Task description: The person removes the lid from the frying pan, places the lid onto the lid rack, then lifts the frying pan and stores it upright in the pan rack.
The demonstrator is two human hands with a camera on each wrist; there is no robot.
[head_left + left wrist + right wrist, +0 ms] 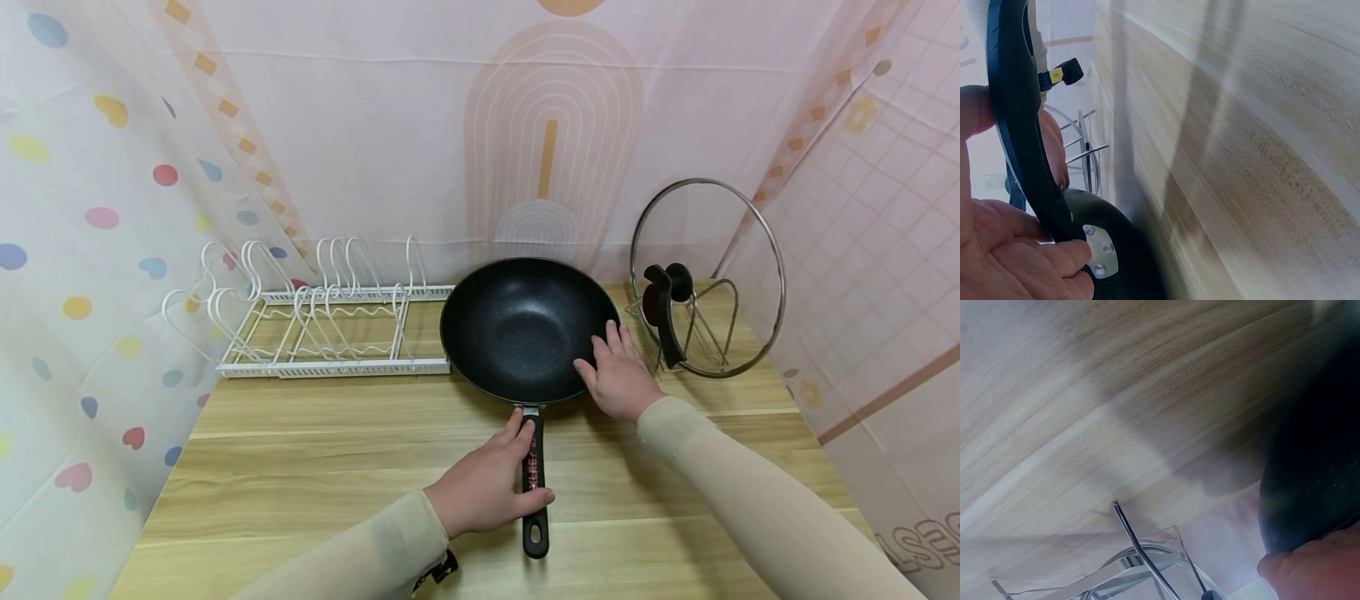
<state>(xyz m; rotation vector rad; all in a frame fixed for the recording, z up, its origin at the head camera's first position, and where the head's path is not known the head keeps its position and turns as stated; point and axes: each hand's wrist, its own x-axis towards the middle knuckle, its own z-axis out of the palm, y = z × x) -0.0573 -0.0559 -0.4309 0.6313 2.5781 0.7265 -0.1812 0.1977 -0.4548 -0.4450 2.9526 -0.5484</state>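
Note:
A black wok (528, 325) lies in the middle of the head view, its long handle (533, 471) pointing toward me. My left hand (487, 479) rests on that handle, the fingertips close to the metal bracket and the thumb across its lower part. Seen in the left wrist view, the fingertips (1066, 256) lie beside the riveted bracket (1102, 251). At the wok's right side, my right hand (618, 375) touches the rim with extended fingers, the thumb over the inner wall. Only a bit of that hand (1316, 569) shows in the right wrist view, against the dark wok.
To the wok's left stands a white wire rack (360, 367) with several looped dividers. On the right a lid (662, 312) with a steel rim and black handle stands upright in a wire stand (731, 321). All sit on a wooden table (330, 450), with patterned curtains around it.

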